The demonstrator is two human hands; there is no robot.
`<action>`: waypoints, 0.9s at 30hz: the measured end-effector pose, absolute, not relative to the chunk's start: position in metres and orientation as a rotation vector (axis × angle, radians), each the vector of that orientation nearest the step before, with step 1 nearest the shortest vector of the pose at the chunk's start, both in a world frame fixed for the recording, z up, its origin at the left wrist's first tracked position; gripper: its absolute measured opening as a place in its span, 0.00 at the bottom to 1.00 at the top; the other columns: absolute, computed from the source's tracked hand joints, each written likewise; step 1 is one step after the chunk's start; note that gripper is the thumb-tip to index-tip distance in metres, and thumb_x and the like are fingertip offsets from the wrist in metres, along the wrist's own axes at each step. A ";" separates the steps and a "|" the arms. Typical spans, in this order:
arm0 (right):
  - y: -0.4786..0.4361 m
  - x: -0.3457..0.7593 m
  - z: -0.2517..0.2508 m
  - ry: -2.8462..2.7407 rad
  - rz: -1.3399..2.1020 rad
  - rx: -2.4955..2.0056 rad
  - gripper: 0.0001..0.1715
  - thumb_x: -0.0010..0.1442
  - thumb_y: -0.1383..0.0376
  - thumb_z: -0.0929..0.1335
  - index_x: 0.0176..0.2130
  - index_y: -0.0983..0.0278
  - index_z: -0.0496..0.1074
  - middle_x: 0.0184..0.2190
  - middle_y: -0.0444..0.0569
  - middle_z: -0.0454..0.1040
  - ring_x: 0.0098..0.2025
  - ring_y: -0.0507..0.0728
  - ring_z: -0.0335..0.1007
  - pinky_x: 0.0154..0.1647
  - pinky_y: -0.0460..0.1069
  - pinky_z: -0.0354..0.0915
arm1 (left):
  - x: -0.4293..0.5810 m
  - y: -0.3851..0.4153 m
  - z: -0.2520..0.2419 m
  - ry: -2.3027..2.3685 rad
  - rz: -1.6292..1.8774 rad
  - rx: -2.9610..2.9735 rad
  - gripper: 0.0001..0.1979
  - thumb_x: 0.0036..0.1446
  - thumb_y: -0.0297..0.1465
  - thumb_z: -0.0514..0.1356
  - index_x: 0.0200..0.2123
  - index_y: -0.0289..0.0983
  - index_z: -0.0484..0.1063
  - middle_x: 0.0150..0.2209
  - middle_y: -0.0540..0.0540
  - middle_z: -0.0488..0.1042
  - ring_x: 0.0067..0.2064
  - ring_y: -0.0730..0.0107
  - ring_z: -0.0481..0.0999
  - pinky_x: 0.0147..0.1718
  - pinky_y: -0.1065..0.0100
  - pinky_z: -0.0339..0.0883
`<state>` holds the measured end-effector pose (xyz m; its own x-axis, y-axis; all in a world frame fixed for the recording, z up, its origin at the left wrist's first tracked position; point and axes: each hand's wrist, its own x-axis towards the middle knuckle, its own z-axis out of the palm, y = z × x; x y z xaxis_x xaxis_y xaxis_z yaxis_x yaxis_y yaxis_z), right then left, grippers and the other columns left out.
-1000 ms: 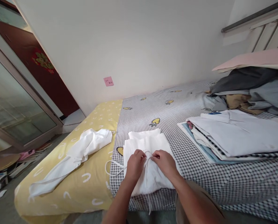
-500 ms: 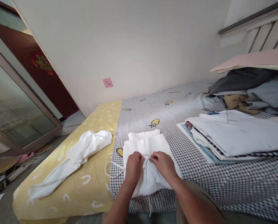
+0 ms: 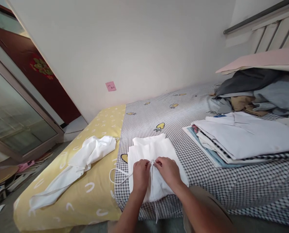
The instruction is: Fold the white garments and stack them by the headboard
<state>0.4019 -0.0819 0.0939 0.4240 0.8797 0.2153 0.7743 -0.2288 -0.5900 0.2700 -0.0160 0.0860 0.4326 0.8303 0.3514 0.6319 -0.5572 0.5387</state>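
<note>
A folded white garment (image 3: 156, 147) lies in front of me on the checked part of the bed. A thin white drawstring (image 3: 152, 174) is looped in a small knot at its middle, and one end hangs over the bed's front edge. My left hand (image 3: 141, 171) pinches the string on the left of the knot. On the other side my right hand (image 3: 167, 170) pinches it too, thumb and fingers pressed together. Another loop of string curls out past the garment's left side.
A crumpled white garment (image 3: 86, 158) stretches across the yellow sheet (image 3: 95, 194) at left. To the right stands a stack of folded clothes (image 3: 246, 136) with a white shirt on top. Behind it is a heap of dark and grey clothes (image 3: 251, 84). A wall closes off the far side.
The string's loop between my hands has drawn in to a smaller, tighter knot. My left hand has shifted slightly right, and the view has moved a little.
</note>
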 end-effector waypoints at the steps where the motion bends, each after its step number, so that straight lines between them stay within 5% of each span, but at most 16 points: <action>1: -0.082 0.401 0.094 -1.400 0.209 -2.047 0.08 0.66 0.62 0.68 0.35 0.59 0.77 0.36 0.45 0.82 0.41 0.56 0.74 0.42 0.50 0.55 | 0.271 -0.017 0.087 1.263 0.855 2.358 0.07 0.61 0.28 0.58 0.34 0.39 0.77 0.36 0.46 0.81 0.40 0.61 0.76 0.46 0.58 0.65; 27: -0.081 0.400 0.093 -1.459 0.235 -2.081 0.10 0.67 0.63 0.67 0.37 0.59 0.78 0.39 0.46 0.82 0.44 0.57 0.75 0.42 0.50 0.56 | 0.274 -0.020 0.086 1.292 0.793 2.406 0.08 0.61 0.29 0.59 0.34 0.40 0.79 0.35 0.47 0.82 0.39 0.63 0.79 0.45 0.60 0.64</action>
